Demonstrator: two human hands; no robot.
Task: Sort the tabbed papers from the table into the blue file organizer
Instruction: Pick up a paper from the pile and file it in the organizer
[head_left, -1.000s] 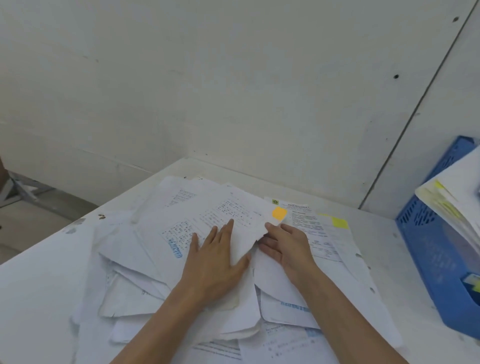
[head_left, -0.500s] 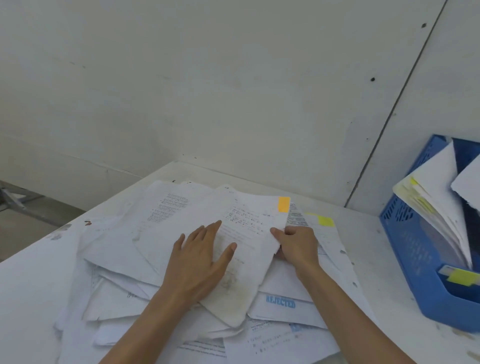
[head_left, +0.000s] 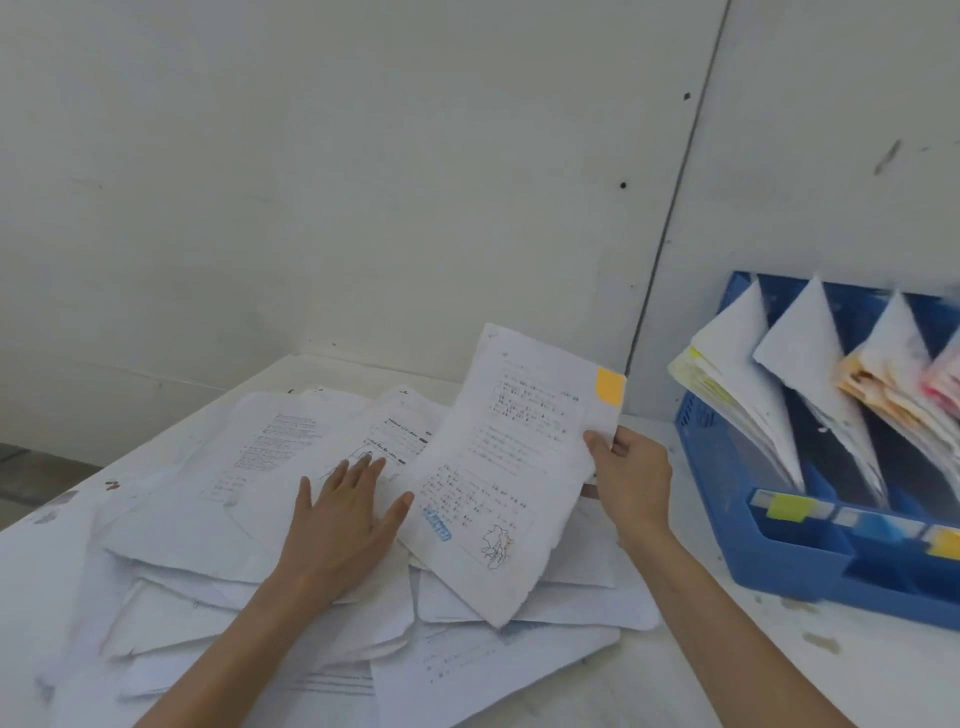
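Note:
A loose pile of white printed papers (head_left: 218, 525) covers the white table. My right hand (head_left: 631, 480) pinches the right edge of one sheet (head_left: 498, 467) with an orange tab (head_left: 610, 385) at its top right corner and holds it tilted up above the pile. My left hand (head_left: 343, 512) lies flat with spread fingers on the pile, just left of the raised sheet. The blue file organizer (head_left: 727, 499) stands at the right. Its slots hold papers with yellow, orange and red tabs, and coloured labels mark its front.
The table (head_left: 675, 670) sits in a corner between two white walls. Its left edge runs diagonally at the far left, with the floor beyond. A strip of bare tabletop lies between the pile and the organizer.
My right hand has lifted the orange-tabbed sheet off the pile and moved it right, toward the organizer. My left hand stays pressed on the pile. The view has swung right, showing more of the organizer.

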